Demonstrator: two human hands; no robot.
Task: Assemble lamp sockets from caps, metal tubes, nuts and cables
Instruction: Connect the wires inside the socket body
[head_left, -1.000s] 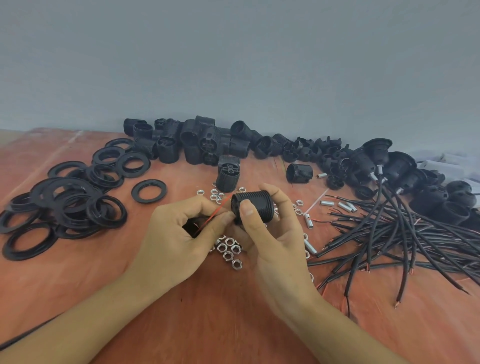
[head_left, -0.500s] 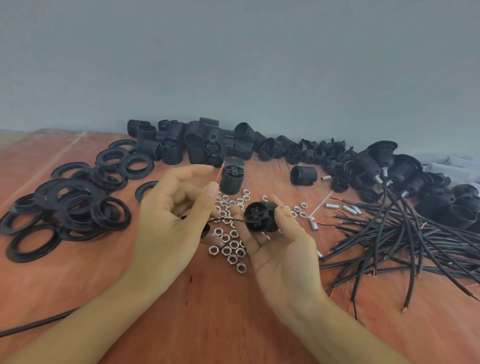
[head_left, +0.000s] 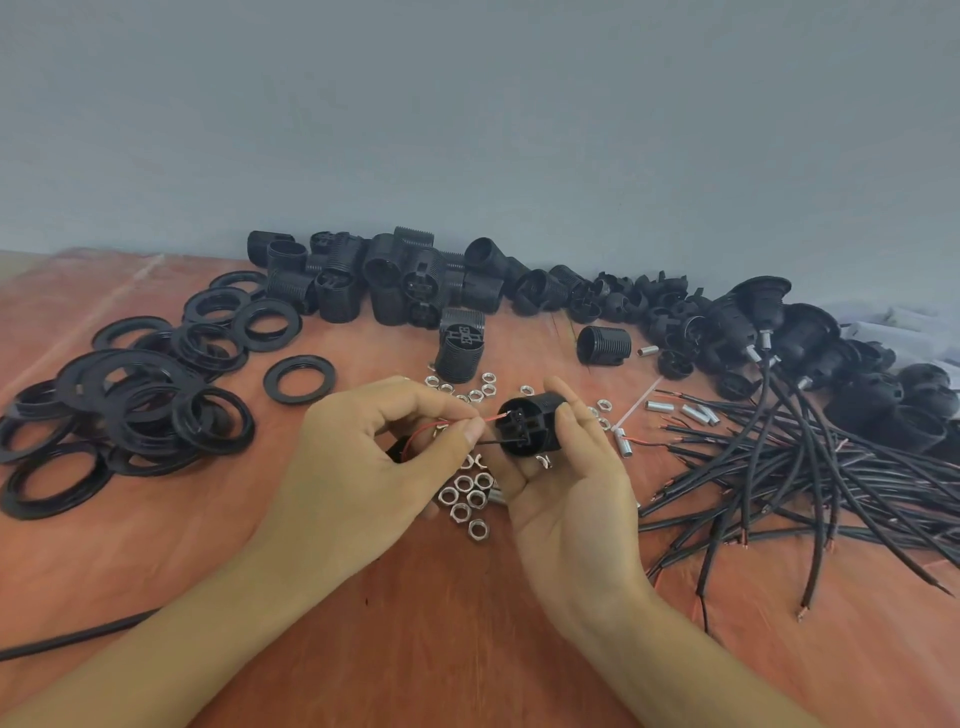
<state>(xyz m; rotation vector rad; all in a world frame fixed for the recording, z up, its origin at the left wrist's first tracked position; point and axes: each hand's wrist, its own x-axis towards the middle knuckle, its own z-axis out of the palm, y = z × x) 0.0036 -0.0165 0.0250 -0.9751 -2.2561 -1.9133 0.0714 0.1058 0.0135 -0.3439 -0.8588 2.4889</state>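
The reddish table carries a tangle of black cables at the right of the frame and a heap of black threaded rings at the left. At the centre the right hand grips a black socket body. Its long axis lies across the frame, terminal end turned left toward the left hand. That hand, just beside it, pinches a thin red wire reaching the terminals, with a black wire just below. Feeding them in looks like the left hand's job. Loose nuts lie beneath.

The right hand grips a black socket body while the left hand pinches its red wire.
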